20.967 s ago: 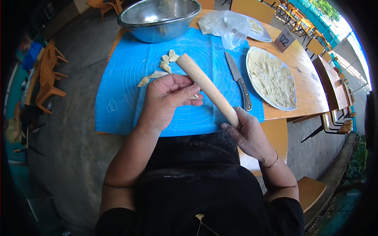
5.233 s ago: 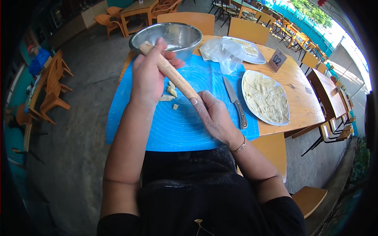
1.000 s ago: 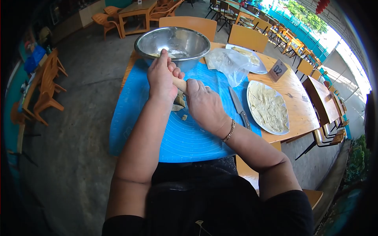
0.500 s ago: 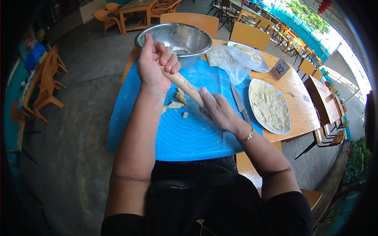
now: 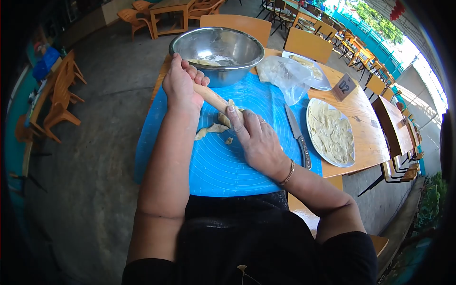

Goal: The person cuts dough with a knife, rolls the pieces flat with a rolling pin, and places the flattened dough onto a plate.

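Note:
My left hand [image 5: 183, 85] grips the upper end of a wooden rolling pin [image 5: 210, 98], held tilted above the blue mat [image 5: 228, 166]. My right hand [image 5: 256, 137] is wrapped round its lower part, thumb on top, and hides the far end. A small bit of dough [image 5: 231, 102] shows on the pin beside my right thumb. Under and left of the pin, dough scraps [image 5: 212, 130] lie on the mat, with a smaller crumb [image 5: 229, 141] nearer to me. Right of my right hand lies a knife [image 5: 298, 135].
A steel bowl [image 5: 216, 69] stands at the back left. A plate of flattened dough [image 5: 330, 133] sits at the right. Behind are a plastic bag [image 5: 287, 78], a second plate [image 5: 324, 84] and a number sign [image 5: 344, 87]. Chairs [image 5: 308, 45] stand past the table.
My right hand has moved up along the pin towards my left hand. A bit of dough now shows by my right thumb. The view has shifted slightly.

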`<state>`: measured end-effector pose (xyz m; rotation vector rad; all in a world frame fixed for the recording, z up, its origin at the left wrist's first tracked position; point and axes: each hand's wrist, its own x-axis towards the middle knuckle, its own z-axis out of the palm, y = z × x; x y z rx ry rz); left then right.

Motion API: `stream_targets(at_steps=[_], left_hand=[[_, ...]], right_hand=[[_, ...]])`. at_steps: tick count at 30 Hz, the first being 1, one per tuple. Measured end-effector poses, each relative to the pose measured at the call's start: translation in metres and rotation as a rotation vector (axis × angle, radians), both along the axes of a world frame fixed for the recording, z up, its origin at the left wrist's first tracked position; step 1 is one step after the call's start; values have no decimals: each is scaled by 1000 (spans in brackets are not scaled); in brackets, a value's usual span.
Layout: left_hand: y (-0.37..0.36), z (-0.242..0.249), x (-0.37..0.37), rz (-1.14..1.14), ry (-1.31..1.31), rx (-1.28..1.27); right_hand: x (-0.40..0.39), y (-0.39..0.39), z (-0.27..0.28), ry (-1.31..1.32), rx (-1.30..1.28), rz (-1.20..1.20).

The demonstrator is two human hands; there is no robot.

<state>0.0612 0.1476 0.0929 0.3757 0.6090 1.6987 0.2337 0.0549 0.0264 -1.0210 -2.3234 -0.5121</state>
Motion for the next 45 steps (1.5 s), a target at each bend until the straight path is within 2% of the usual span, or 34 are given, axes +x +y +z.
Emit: stream_targets(at_steps=[5,9,11,12,14,15,16,18,19,20,21,22,23,25,26,28,32,34,35,37,38,41,42,45], left_hand=[[-1,-6,11,-28,29,29],[0,-13,2,-175,-8,205],[3,-14,-6,-221,-18,321],[2,-11,-9,-218,-16,323],[1,-8,-16,-366,-21,530],[3,-6,-24,-367,-23,528],[7,-4,-36,-417,-59,606],[13,-1,-41,-462,-96,682],[15,-1,-37,-287,-34,497],[14,-1,-30,-119,29,310],[9,0,-13,66,106,129],[6,-2,-6,60,107,130],[6,-4,-2,100,78,62],[7,-7,-1,110,1,5],[7,-9,-2,110,3,6],[3,-12,-2,-107,-40,181],[3,-9,-11,-254,-59,342],[6,-8,-23,-265,-68,428],[8,-7,-29,-262,-69,428],[12,-5,-39,-256,-125,482],[13,-5,-41,-251,-129,481],[14,-5,-40,-397,-150,597],[13,-4,-43,-408,-161,620],[15,-4,-48,-402,-131,603]], right_hand=[[-16,6,8,54,77,-49],[-38,26,24,123,10,-73],[-37,31,23,270,-232,-51],[-31,29,28,271,-230,-47],[-9,19,42,468,-899,33],[2,13,38,583,-1063,84],[15,8,34,584,-1065,82],[33,0,28,532,-1240,23],[34,-6,29,505,-1127,-24],[34,-5,25,507,-1131,-26],[33,-4,21,330,-763,-153],[31,-3,20,150,-390,-269],[28,-3,23,129,-256,-270],[17,3,24,125,-249,-263],[10,4,23,116,-254,-261],[-8,7,28,157,-351,-256],[-15,20,34,311,-547,-125],[-4,18,41,353,-759,-5],[4,15,45,350,-760,-3],[26,7,53,503,-1134,61],[34,5,54,496,-1137,62],[63,2,48,664,-1384,197],[69,0,49,668,-1381,196],[81,-7,53,947,-1289,283]])
